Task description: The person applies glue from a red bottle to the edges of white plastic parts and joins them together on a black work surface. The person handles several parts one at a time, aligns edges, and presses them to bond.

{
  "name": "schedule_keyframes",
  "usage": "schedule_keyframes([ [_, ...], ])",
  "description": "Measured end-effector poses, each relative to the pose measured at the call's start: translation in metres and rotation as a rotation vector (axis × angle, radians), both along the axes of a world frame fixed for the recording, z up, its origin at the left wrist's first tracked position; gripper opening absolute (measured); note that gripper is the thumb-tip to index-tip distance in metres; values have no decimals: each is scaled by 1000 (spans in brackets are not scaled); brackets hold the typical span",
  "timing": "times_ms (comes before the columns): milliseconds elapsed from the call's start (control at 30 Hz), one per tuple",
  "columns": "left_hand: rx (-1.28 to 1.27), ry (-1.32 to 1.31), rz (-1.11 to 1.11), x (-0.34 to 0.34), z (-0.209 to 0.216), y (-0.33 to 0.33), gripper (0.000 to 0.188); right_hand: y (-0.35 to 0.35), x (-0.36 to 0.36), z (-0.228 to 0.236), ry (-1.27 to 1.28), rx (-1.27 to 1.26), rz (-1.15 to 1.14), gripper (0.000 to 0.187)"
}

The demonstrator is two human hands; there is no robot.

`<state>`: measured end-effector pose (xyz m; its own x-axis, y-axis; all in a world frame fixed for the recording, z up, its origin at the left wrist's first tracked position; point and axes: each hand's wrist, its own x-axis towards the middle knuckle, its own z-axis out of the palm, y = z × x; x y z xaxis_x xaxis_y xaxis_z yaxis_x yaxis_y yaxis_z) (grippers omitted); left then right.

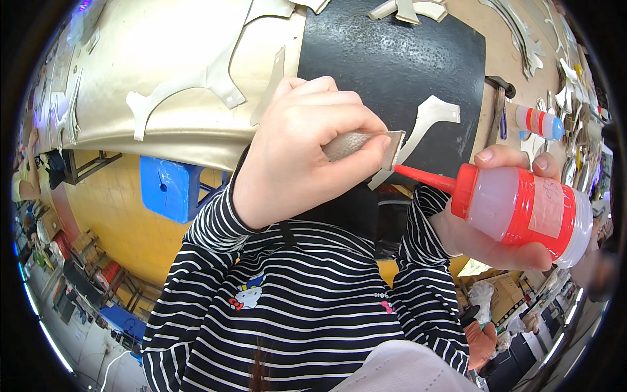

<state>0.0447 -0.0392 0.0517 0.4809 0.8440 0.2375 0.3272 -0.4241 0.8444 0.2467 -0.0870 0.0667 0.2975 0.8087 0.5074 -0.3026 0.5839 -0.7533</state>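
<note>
My left hand (304, 147) is closed around a beige leather piece (344, 145) with a woven-looking backing. Its narrow end sticks out past my thumb and fingers. A squeeze bottle (503, 202) with a red cap and red band lies tilted in my right hand (486, 238), fingers wrapped round its body. The long red nozzle points left, and its tip is at the lower edge of the leather piece. Whether liquid is coming out I cannot tell. Just behind the nozzle, another cut leather piece (428, 121) lies on the black mat (392, 59).
Beyond my left hand, cut leather pieces (219, 75) rest on gold-coloured sheeting (176, 39). A second bottle with a blue cap (539, 123) and a hammer-like tool (498, 108) lie right of the mat. A blue stool (171, 189) stands below the table's edge at the left.
</note>
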Motion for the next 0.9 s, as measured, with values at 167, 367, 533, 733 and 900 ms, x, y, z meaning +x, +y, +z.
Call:
schedule_keyframes([
  [167,4,-15,-18,-1,0,1,4,1,-4,1,-73,-46,-7,91],
  [367,4,-27,-23,0,1,1,4,0,-4,0,-42,-35,44,91],
  [533,15,-9,-23,1,1,0,4,-5,-2,1,-51,-56,89,89],
  [733,29,4,-18,1,2,-2,4,-9,2,2,-51,-67,123,88],
  [900,26,3,-22,2,1,-3,5,-11,8,2,-43,-67,178,87],
])
